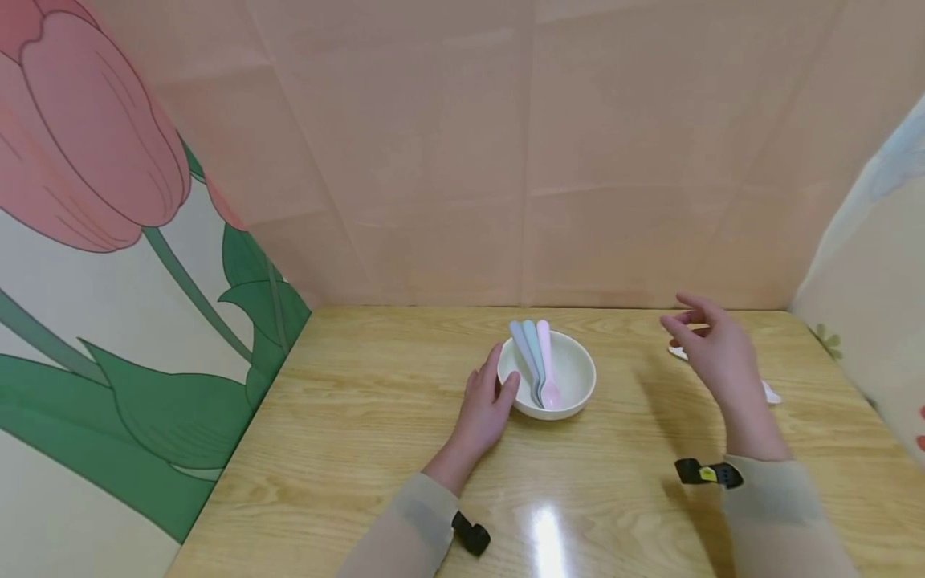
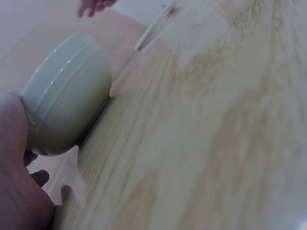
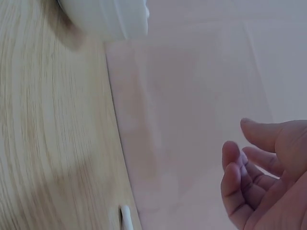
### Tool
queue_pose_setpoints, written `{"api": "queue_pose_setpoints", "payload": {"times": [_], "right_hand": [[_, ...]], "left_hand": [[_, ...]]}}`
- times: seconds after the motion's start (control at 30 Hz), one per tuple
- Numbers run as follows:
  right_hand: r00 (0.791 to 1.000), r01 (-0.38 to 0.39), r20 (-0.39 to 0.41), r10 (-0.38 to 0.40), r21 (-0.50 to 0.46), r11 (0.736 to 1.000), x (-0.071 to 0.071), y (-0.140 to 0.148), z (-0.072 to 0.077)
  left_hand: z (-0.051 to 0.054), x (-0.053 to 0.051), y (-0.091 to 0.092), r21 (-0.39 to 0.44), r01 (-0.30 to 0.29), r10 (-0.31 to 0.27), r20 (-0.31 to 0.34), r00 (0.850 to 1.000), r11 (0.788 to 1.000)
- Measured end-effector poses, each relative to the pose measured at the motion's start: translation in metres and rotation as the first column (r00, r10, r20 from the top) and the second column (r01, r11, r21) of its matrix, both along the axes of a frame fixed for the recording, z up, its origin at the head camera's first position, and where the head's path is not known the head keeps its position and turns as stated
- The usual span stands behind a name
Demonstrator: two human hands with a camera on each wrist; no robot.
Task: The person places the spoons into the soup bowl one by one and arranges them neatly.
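A white bowl (image 1: 578, 373) stands on the wooden table, with three small spoons leaning in it: a lavender-blue spoon (image 1: 522, 341), a mint spoon (image 1: 532, 341) and a pink spoon (image 1: 545, 353), handles up against the far rim. My left hand (image 1: 482, 404) holds the bowl's left side, thumb at the rim and fingers along the outside wall. To the right, my right hand (image 1: 719, 353) is raised above the table, its fingers loosely bent and nothing between them. Partly hidden behind it lies a white object (image 1: 772, 393); its slim end (image 3: 126, 218) shows in the right wrist view.
The wooden table (image 1: 347, 417) ends at a pinkish cloth backdrop (image 1: 433, 177). A tulip-patterned panel (image 1: 108, 136) stands along the left, and a pale panel (image 1: 882, 305) along the right. Black straps with small devices sit on both wrists.
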State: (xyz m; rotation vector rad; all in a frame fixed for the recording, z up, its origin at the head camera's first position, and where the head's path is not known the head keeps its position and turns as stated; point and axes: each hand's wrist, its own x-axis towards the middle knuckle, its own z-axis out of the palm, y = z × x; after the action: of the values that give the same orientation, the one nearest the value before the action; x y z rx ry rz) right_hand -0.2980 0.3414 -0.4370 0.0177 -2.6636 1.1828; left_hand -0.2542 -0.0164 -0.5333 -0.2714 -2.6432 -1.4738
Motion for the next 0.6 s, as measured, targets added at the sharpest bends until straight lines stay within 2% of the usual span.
{"api": "queue_pose_setpoints", "payload": {"times": [0.27, 0.47, 0.6], "right_hand": [[0.998, 0.050, 0.031, -0.050, 0.005, 0.999, 0.000, 0.020, -0.003], [0.997, 0.066, 0.049, -0.066, -0.004, 0.998, -0.002, 0.034, -0.011], [0.991, 0.093, 0.094, -0.093, -0.001, 0.996, -0.003, 0.045, -0.015]], "left_hand": [[0.000, 0.000, 0.000, 0.004, 0.001, -0.001, -0.002, 1.000, 1.000], [0.000, 0.001, -0.001, 0.000, 0.000, 0.000, -0.009, 1.000, 1.000], [0.000, 0.001, -0.001, -0.003, -0.001, 0.001, -0.012, 1.000, 1.000]]}}
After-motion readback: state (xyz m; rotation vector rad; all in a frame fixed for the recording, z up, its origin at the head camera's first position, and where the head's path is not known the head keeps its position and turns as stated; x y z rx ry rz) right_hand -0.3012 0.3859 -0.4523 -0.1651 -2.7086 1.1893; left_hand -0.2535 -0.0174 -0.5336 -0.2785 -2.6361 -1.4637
